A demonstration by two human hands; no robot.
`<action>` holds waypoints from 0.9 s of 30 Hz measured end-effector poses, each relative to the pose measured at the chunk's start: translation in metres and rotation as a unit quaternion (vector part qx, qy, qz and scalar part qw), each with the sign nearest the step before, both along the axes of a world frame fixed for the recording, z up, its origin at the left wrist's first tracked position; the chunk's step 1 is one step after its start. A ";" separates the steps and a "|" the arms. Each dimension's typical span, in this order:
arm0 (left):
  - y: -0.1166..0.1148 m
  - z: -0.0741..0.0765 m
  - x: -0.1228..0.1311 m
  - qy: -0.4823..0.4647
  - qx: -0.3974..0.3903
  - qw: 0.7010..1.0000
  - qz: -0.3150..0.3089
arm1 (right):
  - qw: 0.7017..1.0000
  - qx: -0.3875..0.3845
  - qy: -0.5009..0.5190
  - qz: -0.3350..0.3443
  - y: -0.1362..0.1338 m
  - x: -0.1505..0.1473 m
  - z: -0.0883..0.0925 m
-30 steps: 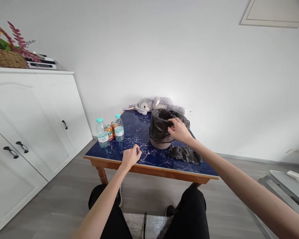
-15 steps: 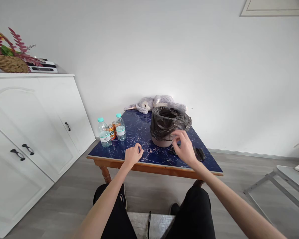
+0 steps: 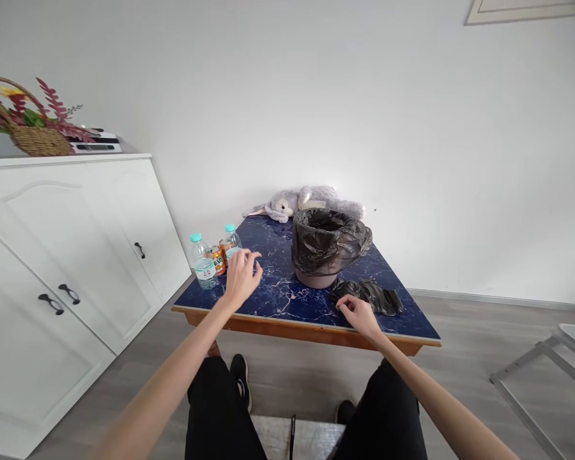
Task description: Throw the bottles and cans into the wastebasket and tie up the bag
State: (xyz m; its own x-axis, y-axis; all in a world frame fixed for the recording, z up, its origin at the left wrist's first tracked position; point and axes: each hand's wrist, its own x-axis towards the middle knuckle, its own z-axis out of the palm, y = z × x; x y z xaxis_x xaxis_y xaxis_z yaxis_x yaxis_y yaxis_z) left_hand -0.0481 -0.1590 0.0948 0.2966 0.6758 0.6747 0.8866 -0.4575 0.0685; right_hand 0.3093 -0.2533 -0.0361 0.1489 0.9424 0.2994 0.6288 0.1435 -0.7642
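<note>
My left hand [image 3: 242, 279] hovers over the left front of the table, thumb and fingers apart with nothing between them. It partly covers a clear water bottle [image 3: 230, 237] with a turquoise cap. A second bottle [image 3: 205, 268] stands further left, and orange drink cans [image 3: 218, 260] sit between the two. My right hand [image 3: 357, 315] is low by the front edge, its fingers curled together and no object visible in them. Just behind it lies a folded black plastic bag [image 3: 376, 296]; whether they touch I cannot tell. A bin [image 3: 316, 280] lined with a black bag [image 3: 328, 246] stands upright behind both hands.
A grey plush rabbit [image 3: 287, 203] lies along the back of the blue marbled table [image 3: 278, 291], against the wall. At left is a white cabinet [image 3: 91, 236] bearing a wicker flower basket [image 3: 41, 139]. A grey metal frame [image 3: 531, 377] stands at right.
My left hand has moved left and up toward the bottles, its fingers opening. My right hand has dropped from the bin's side to the front edge by the folded bag. The view has shifted slightly.
</note>
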 end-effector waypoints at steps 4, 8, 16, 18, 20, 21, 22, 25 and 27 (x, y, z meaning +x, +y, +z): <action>0.030 0.054 -0.013 0.013 0.044 0.998 0.043 | 0.999 -0.033 0.008 0.038 0.009 0.005 0.001; 0.055 0.081 -0.024 0.037 0.029 0.996 0.080 | 0.997 -0.057 0.021 0.052 0.015 0.008 0.003; 0.067 0.089 -0.039 0.061 -0.036 0.994 0.081 | 0.995 -0.090 0.045 0.025 0.018 0.004 0.004; 0.061 0.088 -0.039 0.059 -0.041 0.995 0.069 | 0.994 -0.090 0.049 0.023 0.018 0.003 0.005; 0.054 0.087 -0.036 0.055 -0.041 0.996 0.056 | 0.995 -0.088 0.050 0.024 0.017 0.002 0.007; 0.051 0.085 -0.035 0.052 -0.038 0.997 0.049 | 0.995 -0.086 0.050 0.024 0.017 0.002 0.007; 0.047 0.083 -0.033 0.050 -0.034 0.997 0.042 | 0.995 -0.083 0.050 0.024 0.016 0.002 0.007; 0.038 0.078 -0.028 0.049 -0.021 0.999 0.014 | 0.996 -0.076 0.049 0.023 0.015 0.000 0.008; 0.033 0.076 -0.026 0.046 -0.013 0.999 -0.005 | 0.996 -0.073 0.048 0.022 0.014 -0.001 0.008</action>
State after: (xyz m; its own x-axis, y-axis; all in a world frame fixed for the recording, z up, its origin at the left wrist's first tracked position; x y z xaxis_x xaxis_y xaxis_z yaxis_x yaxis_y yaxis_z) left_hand -0.0739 -0.1263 0.1708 0.3623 0.6899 0.6268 0.8855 -0.4647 -0.0004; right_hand 0.3088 -0.2389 -0.0277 0.1274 0.9812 0.1450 0.5474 0.0524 -0.8352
